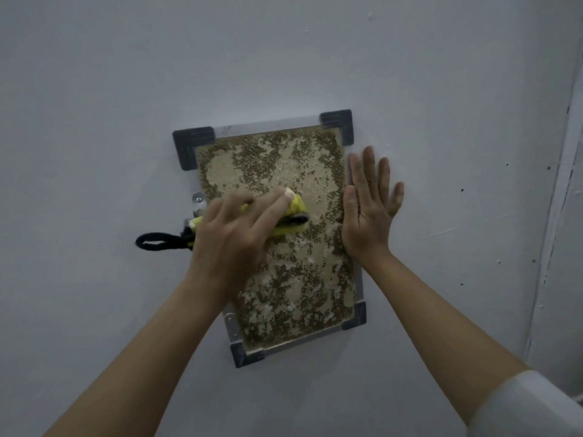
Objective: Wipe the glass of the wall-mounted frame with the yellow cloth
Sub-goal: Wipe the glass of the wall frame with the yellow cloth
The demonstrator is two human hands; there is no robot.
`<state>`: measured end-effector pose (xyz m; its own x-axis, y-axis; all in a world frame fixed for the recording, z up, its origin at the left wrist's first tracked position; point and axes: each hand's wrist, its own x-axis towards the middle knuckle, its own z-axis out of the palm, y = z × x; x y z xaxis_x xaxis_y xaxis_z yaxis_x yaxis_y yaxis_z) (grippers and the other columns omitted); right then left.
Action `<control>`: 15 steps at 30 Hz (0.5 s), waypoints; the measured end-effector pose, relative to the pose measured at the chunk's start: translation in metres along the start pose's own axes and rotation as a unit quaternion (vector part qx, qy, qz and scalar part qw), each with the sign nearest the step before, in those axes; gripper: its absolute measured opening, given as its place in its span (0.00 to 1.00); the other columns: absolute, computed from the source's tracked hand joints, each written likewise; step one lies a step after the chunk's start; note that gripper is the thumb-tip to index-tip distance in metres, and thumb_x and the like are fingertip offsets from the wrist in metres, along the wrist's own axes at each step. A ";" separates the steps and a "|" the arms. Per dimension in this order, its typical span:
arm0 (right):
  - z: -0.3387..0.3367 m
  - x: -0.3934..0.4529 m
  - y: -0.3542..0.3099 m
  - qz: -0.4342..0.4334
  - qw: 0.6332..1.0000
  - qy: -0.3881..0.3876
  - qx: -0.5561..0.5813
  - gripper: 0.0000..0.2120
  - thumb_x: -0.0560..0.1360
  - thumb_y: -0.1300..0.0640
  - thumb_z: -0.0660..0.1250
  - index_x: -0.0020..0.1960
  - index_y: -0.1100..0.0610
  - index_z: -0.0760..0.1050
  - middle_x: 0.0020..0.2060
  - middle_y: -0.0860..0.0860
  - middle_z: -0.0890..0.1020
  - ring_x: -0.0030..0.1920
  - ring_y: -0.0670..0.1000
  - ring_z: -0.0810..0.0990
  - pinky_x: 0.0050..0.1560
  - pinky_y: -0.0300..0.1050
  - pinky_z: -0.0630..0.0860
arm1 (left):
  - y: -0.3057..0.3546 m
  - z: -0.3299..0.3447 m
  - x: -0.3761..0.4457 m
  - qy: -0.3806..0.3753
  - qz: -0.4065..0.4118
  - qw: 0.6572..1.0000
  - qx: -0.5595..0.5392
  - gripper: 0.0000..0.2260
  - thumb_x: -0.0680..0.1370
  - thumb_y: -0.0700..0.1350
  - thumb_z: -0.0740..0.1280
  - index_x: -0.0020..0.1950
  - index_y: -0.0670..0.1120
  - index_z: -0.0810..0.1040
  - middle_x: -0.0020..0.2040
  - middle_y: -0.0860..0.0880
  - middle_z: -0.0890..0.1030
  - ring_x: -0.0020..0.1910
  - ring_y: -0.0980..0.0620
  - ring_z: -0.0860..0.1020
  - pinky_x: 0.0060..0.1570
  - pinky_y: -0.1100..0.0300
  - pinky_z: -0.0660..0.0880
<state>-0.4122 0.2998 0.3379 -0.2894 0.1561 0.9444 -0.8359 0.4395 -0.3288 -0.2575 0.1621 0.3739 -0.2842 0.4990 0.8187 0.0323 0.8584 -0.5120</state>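
A wall-mounted frame (358, 279) with a silver rim and dark corner caps hangs on the grey wall. Its glass (296, 279) covers a mottled brown and beige surface. My left hand (233, 234) presses a bunched yellow cloth (295, 212) against the glass at mid-height, left of centre. A black loop (157, 241) of the cloth sticks out to the left over the wall. My right hand (369, 206) lies flat with fingers spread, palm against the frame's right edge and the wall beside it.
A small metal bracket (198, 198) sits on the wall at the frame's left edge, just above my left hand. A wall corner or door trim (558, 190) runs down the far right. Small dark holes dot the wall there.
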 end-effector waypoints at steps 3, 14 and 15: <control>0.000 0.000 -0.001 0.002 1.000 -0.005 0.004 0.20 0.79 0.51 0.47 0.71 0.48 0.53 0.71 0.47 0.56 0.72 0.49 0.51 0.68 0.59 0.41 | 0.004 0.002 0.013 0.007 -0.028 1.000 -0.008 0.19 0.68 0.40 0.71 0.59 0.39 0.78 0.55 0.43 0.81 0.45 0.47 0.66 0.39 0.54 0.72; -0.008 0.003 0.015 -0.037 0.998 -0.054 -0.011 0.21 0.79 0.49 0.47 0.71 0.46 0.50 0.71 0.47 0.53 0.72 0.48 0.48 0.68 0.58 0.41 | 0.020 0.020 0.006 -0.032 0.122 0.992 0.021 0.14 0.71 0.41 0.72 0.56 0.45 0.81 0.55 0.49 0.82 0.43 0.47 0.79 0.39 0.57 0.74; -0.008 0.002 0.015 -0.039 0.998 -0.054 -0.011 0.21 0.79 0.49 0.47 0.71 0.46 0.50 0.71 0.47 0.53 0.72 0.48 0.48 0.68 0.58 0.41 | 0.018 0.019 0.004 -0.030 0.124 0.992 0.021 0.13 0.72 0.41 0.70 0.57 0.45 0.81 0.54 0.49 0.82 0.43 0.47 0.78 0.39 0.57 0.74</control>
<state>-0.4215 0.3141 0.3352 -0.2745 0.0247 0.9613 -0.8475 0.4661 -0.2540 -0.2761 0.1775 0.3632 -0.3295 0.6853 0.6494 0.0698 0.7036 -0.7071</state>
